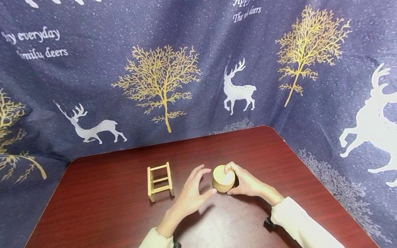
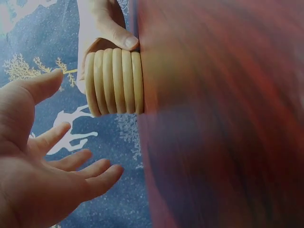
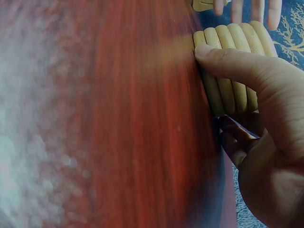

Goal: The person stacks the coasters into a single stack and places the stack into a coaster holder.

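A stack of several round, light wooden coasters point(image 1: 222, 177) stands on the table, its rounded edges visible in the left wrist view. My right hand point(image 1: 250, 183) grips the stack from the right; the thumb lies along its near side and a finger bends over its top. In the right wrist view the thumb presses across the coaster edges point(image 3: 232, 37). To the left of the stack is my left hand point(image 1: 191, 197), fingers spread and thumb apart, holding nothing. In the left wrist view there is a gap between this hand point(image 2: 52, 166) and the coasters.
A small light wooden rack point(image 1: 160, 189) with posts and crossbars stands left of my left hand. The dark red table point(image 1: 102, 193) has a rounded far edge. Behind it hangs a blue cloth point(image 1: 198, 27) printed with deer and trees.
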The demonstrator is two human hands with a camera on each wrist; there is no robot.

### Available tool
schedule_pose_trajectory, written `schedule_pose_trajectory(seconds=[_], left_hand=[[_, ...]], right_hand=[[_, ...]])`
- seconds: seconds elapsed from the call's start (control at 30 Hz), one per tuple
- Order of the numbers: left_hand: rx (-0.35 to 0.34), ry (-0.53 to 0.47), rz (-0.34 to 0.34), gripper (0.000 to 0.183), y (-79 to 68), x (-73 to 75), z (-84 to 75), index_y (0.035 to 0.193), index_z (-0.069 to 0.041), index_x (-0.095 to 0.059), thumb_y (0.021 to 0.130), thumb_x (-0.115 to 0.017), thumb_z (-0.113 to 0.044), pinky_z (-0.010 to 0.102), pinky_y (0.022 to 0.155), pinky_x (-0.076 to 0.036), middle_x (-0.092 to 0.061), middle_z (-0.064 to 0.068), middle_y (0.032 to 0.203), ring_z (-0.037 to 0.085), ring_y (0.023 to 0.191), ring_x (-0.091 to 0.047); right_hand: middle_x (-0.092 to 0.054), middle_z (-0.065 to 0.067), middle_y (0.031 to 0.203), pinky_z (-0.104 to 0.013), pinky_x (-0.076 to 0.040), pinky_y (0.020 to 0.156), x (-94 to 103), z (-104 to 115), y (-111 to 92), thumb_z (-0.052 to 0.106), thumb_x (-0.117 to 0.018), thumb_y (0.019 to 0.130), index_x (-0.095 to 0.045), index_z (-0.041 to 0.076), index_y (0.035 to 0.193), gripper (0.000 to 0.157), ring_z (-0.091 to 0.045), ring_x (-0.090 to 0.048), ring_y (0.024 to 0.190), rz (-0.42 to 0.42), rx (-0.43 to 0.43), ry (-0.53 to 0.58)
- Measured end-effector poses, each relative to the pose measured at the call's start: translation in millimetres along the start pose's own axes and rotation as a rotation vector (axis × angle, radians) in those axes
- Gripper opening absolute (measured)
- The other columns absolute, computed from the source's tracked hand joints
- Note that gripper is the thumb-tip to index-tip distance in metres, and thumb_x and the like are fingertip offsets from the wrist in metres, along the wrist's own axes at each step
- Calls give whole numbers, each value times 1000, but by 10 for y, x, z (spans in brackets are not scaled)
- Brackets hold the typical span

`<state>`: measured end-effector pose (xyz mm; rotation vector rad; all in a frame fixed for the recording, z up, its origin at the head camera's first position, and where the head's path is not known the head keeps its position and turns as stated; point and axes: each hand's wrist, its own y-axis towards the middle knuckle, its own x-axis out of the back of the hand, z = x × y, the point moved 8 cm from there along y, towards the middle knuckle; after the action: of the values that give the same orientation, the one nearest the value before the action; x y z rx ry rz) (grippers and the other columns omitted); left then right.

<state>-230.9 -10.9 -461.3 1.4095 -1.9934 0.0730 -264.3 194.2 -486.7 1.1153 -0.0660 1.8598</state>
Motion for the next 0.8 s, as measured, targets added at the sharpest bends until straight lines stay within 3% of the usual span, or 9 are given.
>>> schedule_pose_trajectory(seconds=[0.27,0.5,0.8], left_hand=[[6,-23,32,63,39,-93,29,150,-4,-59,95,-86,-18,69,121,-44,-53,26,160,44,145,-56],[-1,-53,81,62,72,-186,28,151,-2,-57,97,-84,-17,59,122,-48,-57,20,156,37,146,-57],[-7,-126,110,62,111,-269,62,153,5,-55,99,-81,-10,49,119,-51,-55,23,155,39,146,-57]], right_hand=[[-63,0,123,-36,-54,103,-11,-31,1,2,-104,67,-51,16,120,77,-18,-64,118,12,-46,14],[-65,0,124,-38,-55,103,-25,-53,-3,3,-105,67,-50,17,121,78,-16,-64,117,20,-67,22],[-63,-2,125,-36,-55,102,-35,-59,-4,2,-105,67,-50,15,122,79,-17,-64,119,20,-48,11]])
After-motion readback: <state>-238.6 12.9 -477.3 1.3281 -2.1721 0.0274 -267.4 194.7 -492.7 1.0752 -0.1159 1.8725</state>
